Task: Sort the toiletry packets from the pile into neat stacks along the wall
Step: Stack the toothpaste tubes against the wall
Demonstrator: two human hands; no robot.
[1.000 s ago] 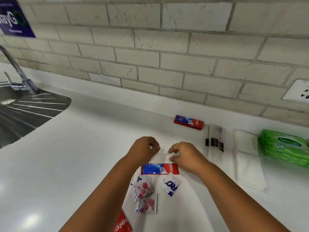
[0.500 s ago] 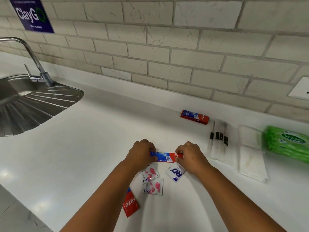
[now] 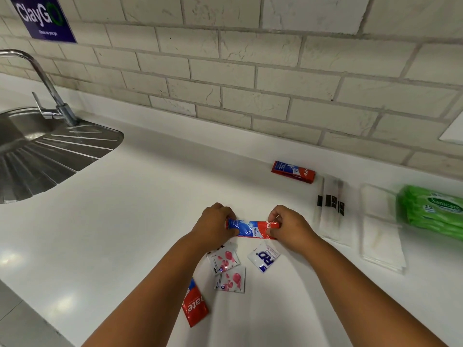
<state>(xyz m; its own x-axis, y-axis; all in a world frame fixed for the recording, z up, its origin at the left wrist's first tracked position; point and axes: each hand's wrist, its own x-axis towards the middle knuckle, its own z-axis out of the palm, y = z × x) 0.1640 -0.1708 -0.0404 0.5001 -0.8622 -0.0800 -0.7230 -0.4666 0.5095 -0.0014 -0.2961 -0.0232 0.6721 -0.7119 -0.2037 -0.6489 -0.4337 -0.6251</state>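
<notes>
A white countertop runs under a pale brick wall, with a steel sink at the left. Green wipe packs sit by the wall. Both hands hold a red-and-blue toothpaste sachet above the pile: left hand and right hand each pinch one end.

I see a white countertop. Lower centre: two pink-printed sachets, one blue-lettered sachet, one red toothpaste packet. Along the wall at right: red toothpaste stack, clear black-marked sleeves, white folded packets, green wipes packs. Steel sink sits inset at left.
</notes>
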